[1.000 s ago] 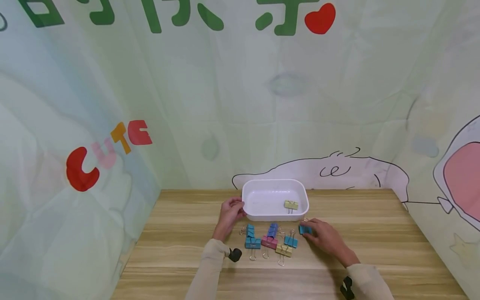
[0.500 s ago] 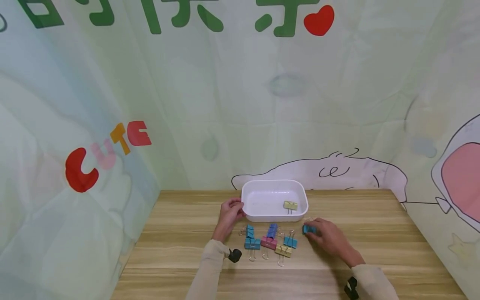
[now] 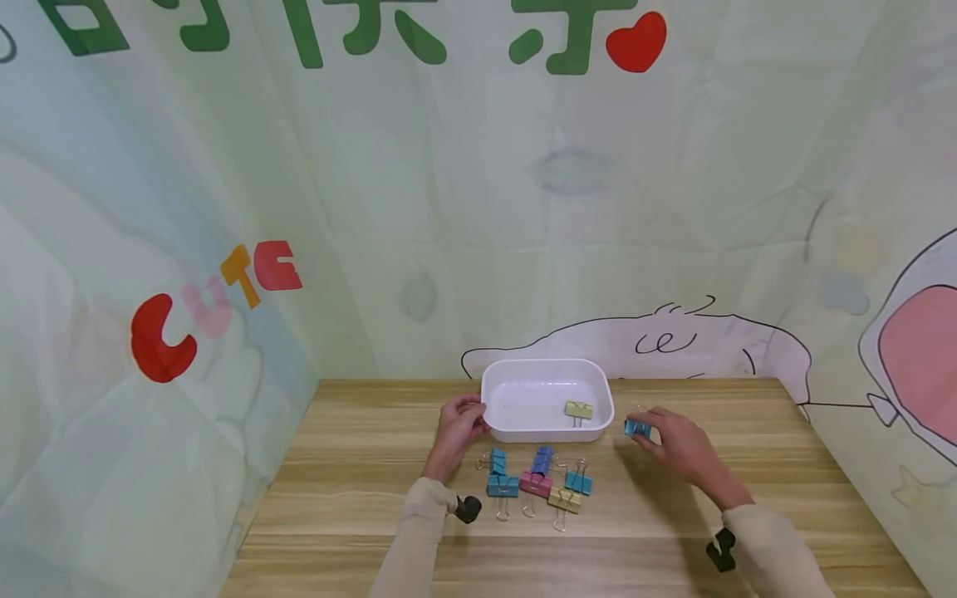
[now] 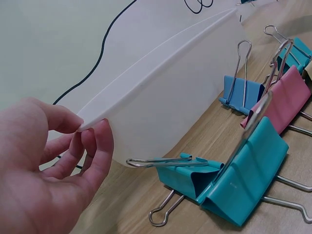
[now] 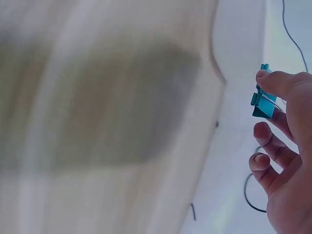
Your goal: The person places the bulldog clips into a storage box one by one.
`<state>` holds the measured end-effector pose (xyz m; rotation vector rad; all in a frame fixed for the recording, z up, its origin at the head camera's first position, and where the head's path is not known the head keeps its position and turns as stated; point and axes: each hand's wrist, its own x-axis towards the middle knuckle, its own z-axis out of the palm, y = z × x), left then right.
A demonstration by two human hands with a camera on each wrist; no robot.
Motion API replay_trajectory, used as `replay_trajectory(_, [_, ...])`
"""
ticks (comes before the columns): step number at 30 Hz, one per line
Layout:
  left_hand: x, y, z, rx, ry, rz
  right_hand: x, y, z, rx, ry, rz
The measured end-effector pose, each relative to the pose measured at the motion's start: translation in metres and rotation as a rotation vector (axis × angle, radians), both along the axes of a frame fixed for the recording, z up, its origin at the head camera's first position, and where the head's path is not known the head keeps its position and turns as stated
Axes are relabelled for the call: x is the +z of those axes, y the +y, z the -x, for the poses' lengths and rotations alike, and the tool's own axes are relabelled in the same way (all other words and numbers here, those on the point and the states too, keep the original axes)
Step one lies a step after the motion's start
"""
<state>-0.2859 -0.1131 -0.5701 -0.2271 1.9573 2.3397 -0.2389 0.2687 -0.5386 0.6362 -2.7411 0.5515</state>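
My left hand [image 3: 454,432] pinches the left rim of a white plastic tray [image 3: 523,435] between thumb and fingers; the left wrist view shows the grip at the tray's corner. Between thumb and index finger, my right hand [image 3: 684,448] holds a teal binder clip [image 5: 266,103], raised over the table just right of the tray. Its other fingers curl loosely below the clip. One yellow binder clip [image 3: 579,409] lies inside the tray at the right. In front of the tray lie several binder clips: teal [image 3: 503,486], blue [image 3: 542,460], pink [image 3: 536,483] and yellow [image 3: 564,499].
A wooden table [image 3: 359,498] carries everything. Behind it hangs a printed cloth backdrop [image 3: 478,208], close to the tray's far side. Wire handles of the clips on the table stick out in various directions, and two teal clips touch at the left of the group.
My right hand has lifted the teal binder clip from the table and moved it right and away from me. The left hand and the tray have stayed in place.
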Motion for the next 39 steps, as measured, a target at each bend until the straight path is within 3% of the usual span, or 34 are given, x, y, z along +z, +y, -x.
replay_trajectory(9, [0.003,0.000,-0.001,-0.005,-0.015,0.005,0.027,-0.004,0.017,0.024,0.019,-0.017])
replay_trajectory(22, [0.002,0.000,0.000,0.000,-0.018,0.018,0.065,-0.035,0.036,0.086,0.000,-0.049])
replay_trajectory(27, [0.008,-0.003,-0.002,-0.028,-0.044,0.021,0.073,-0.047,0.041,0.096,0.002,-0.073])
replay_trajectory(39, [0.003,0.000,0.000,0.001,-0.022,0.028,0.087,-0.075,0.046,0.145,0.026,-0.109])
